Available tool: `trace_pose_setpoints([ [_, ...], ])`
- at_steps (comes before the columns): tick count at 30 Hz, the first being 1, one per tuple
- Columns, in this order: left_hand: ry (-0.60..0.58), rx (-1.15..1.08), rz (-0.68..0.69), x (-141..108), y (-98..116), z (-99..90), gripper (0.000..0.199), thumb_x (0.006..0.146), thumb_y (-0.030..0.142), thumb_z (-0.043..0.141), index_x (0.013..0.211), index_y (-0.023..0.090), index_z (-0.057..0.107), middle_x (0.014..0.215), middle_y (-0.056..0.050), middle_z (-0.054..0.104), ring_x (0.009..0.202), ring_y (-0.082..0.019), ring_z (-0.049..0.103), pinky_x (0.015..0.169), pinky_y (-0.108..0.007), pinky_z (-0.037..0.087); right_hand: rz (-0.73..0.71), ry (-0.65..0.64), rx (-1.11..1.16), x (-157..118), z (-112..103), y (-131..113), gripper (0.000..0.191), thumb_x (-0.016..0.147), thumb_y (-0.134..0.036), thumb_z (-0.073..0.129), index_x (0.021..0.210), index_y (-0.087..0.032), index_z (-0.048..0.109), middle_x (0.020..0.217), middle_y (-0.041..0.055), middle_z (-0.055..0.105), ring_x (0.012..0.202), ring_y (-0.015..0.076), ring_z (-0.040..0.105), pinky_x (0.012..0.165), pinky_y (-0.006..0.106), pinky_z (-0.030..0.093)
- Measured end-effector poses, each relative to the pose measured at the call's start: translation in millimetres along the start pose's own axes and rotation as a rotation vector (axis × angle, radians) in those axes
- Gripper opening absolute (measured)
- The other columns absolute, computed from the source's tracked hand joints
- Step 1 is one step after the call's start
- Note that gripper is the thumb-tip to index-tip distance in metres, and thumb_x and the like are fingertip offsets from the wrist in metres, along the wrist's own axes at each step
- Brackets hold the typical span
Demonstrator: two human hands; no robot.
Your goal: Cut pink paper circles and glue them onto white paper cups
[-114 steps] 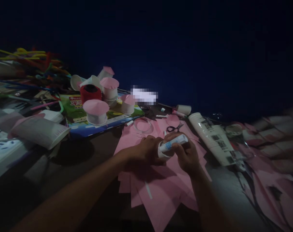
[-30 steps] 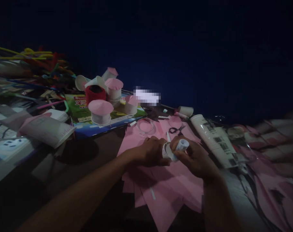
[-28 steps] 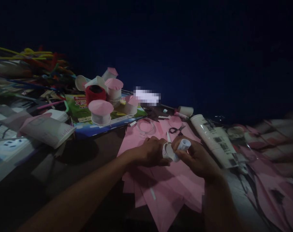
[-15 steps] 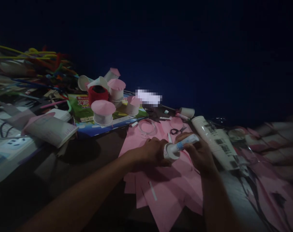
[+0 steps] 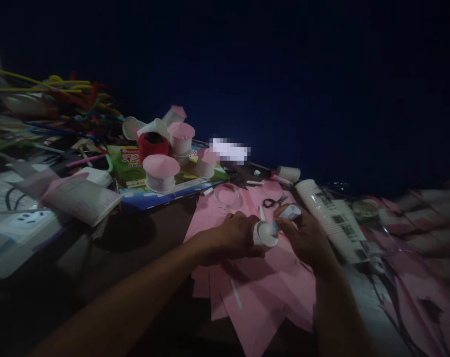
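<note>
My left hand (image 5: 242, 234) is wrapped round a small white paper cup (image 5: 265, 235), its open end tipped toward me and to the right. In my right hand (image 5: 303, 235) is a white and blue glue stick (image 5: 291, 212), its lower end at the cup's rim; whether it touches cannot be made out. Both hands are over overlapping sheets of pink paper (image 5: 262, 297). Just beyond them lie black-handled scissors (image 5: 274, 202) and a clear ring, perhaps a tape roll (image 5: 226, 196).
Cups with pink paper tops (image 5: 160, 171) stand on a green and blue packet (image 5: 136, 194) at the left, around a red roll (image 5: 153, 147). A power strip (image 5: 24, 223) lies far left. Stacked paper cups (image 5: 332, 218) lie to the right.
The glue stick has tilted and shifted a little, so less of its length shows. The cup stays in my left hand, and the view has moved slightly.
</note>
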State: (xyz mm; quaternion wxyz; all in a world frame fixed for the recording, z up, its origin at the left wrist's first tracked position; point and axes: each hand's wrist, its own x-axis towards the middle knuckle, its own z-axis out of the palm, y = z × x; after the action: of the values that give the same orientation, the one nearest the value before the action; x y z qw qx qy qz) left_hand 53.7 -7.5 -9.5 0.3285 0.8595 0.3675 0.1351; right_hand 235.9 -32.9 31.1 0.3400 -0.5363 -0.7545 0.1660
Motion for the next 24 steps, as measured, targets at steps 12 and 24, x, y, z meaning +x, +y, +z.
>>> trace_pose_setpoints([
  [12,-0.032,0.085,0.023,3.2,3.1,0.6,0.056,0.072,0.053,0.055,0.111,0.015,0.044,0.102,-0.012,0.054,0.098,-0.028,0.049,0.086,-0.041,0.037,-0.081,0.091,0.026,2.4,17.5,-8.4,0.01,0.08,-0.027,0.056,0.085,-0.019,0.054,0.081,0.0013,0.058,0.074,0.0155,0.054,0.07,0.027,0.041],
  [24,0.005,0.145,0.051,5.9,-0.4,4.2,0.059,0.07,0.056,0.056,0.111,0.015,0.045,0.104,-0.012,0.055,0.098,-0.03,0.05,0.084,-0.042,0.038,-0.03,-0.011,0.1,-3.0,9.6,-7.8,0.008,0.08,-0.026,0.054,0.081,-0.019,0.055,0.075,-0.0003,0.058,0.067,0.0136,0.054,0.063,0.024,0.042],
])
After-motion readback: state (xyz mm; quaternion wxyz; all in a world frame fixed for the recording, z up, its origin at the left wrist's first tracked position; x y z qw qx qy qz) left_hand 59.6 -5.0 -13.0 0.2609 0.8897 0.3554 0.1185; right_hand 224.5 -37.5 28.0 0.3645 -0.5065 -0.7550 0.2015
